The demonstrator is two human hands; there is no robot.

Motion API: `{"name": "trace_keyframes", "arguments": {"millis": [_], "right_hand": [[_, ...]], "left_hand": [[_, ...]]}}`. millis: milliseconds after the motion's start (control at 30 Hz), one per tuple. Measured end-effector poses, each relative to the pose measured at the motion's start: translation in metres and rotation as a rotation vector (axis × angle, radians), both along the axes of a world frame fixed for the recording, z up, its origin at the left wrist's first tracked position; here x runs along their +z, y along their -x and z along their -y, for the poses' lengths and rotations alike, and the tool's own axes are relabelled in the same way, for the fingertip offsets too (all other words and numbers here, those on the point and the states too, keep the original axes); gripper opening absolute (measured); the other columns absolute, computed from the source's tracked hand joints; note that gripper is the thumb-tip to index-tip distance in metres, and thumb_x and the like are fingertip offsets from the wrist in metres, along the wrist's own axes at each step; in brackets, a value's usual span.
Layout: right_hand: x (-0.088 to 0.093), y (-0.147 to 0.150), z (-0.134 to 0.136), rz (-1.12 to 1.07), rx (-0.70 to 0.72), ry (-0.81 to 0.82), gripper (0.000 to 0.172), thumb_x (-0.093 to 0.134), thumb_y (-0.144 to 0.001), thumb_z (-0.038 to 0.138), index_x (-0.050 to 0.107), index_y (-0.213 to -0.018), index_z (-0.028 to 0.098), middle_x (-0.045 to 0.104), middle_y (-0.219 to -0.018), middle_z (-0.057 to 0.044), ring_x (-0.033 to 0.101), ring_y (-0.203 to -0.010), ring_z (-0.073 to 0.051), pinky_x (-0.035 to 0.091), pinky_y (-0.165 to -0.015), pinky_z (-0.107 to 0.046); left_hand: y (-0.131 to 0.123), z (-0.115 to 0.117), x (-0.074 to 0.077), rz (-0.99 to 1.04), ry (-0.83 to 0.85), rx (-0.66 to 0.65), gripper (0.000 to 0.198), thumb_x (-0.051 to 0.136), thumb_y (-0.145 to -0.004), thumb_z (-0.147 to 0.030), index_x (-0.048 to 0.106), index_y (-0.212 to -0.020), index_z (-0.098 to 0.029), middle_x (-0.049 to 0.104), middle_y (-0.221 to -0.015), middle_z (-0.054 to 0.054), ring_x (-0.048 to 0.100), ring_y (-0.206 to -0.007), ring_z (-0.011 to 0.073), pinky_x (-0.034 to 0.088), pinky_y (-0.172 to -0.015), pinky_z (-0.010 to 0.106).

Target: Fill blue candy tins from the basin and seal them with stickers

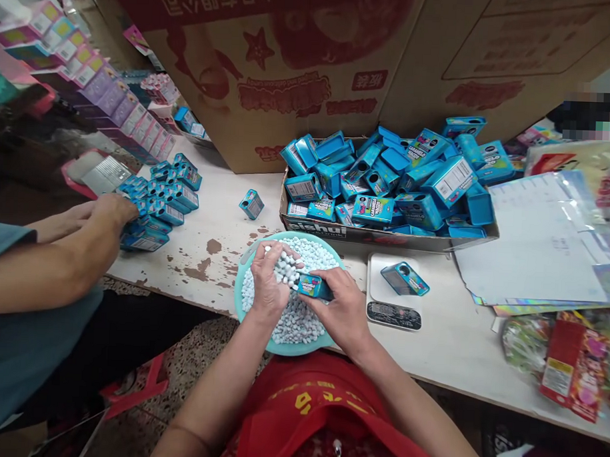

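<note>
My left hand (269,280) is cupped over a teal bowl (242,299) and holds a handful of small pale blue candies (285,266). My right hand (338,304) grips a small blue box (311,286) by its side, its end turned toward the candies in the left hand. Both hands hover above the heap of pale candies that fills the bowl. Just to the right, another blue box (404,278) lies on a small white scale (393,299).
A shallow cardboard tray (365,234) behind the bowl is heaped with blue boxes. One loose box (251,204) stands on the table. At the left another person's hands (98,214) rest on stacked blue boxes (160,203). Large cartons stand behind; sheets and packets lie right.
</note>
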State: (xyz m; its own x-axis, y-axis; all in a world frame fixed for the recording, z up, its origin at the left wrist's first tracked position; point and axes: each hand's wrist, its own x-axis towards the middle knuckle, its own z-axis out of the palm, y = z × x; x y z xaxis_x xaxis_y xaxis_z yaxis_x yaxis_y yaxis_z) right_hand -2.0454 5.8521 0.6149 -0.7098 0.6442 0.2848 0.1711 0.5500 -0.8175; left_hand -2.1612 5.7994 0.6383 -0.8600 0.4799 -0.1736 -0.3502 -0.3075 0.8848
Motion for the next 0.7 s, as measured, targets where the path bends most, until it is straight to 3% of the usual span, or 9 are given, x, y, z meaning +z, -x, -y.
{"name": "trace_keyframes", "arguments": {"millis": [333, 567, 700], "right_hand": [[-0.0022, 0.0035, -0.0043, -0.025, -0.034, 0.045, 0.027, 0.072, -0.073, 0.033, 0.061, -0.096, 0.024, 0.063, -0.089, -0.004, 0.058, -0.088, -0.023, 0.046, -0.078, -0.036], [-0.005, 0.0009, -0.007, -0.021, -0.013, 0.082, 0.027, 0.073, -0.072, 0.029, 0.061, -0.095, 0.023, 0.063, -0.089, -0.003, 0.059, -0.088, -0.022, 0.046, -0.077, -0.034], [-0.005, -0.0002, -0.0079, -0.021, 0.008, 0.108, 0.026, 0.073, -0.072, 0.028, 0.062, -0.095, 0.023, 0.063, -0.089, -0.003, 0.059, -0.086, -0.021, 0.047, -0.076, -0.033]], "left_hand": [[0.0077, -0.0051, -0.0017, -0.054, 0.001, 0.038, 0.023, 0.065, -0.072, -0.032, 0.046, -0.076, -0.019, 0.053, -0.066, -0.004, 0.057, -0.057, 0.009, 0.046, -0.052, 0.02], [0.006, -0.0062, -0.0041, -0.069, 0.04, 0.009, 0.021, 0.066, -0.073, -0.03, 0.048, -0.078, -0.02, 0.049, -0.059, -0.006, 0.049, -0.048, 0.006, 0.043, -0.049, 0.018], [0.0044, -0.0082, -0.0023, -0.082, 0.083, -0.012, 0.024, 0.066, -0.072, -0.033, 0.048, -0.08, -0.02, 0.052, -0.061, -0.005, 0.052, -0.049, 0.0072, 0.04, -0.044, 0.017]]}}
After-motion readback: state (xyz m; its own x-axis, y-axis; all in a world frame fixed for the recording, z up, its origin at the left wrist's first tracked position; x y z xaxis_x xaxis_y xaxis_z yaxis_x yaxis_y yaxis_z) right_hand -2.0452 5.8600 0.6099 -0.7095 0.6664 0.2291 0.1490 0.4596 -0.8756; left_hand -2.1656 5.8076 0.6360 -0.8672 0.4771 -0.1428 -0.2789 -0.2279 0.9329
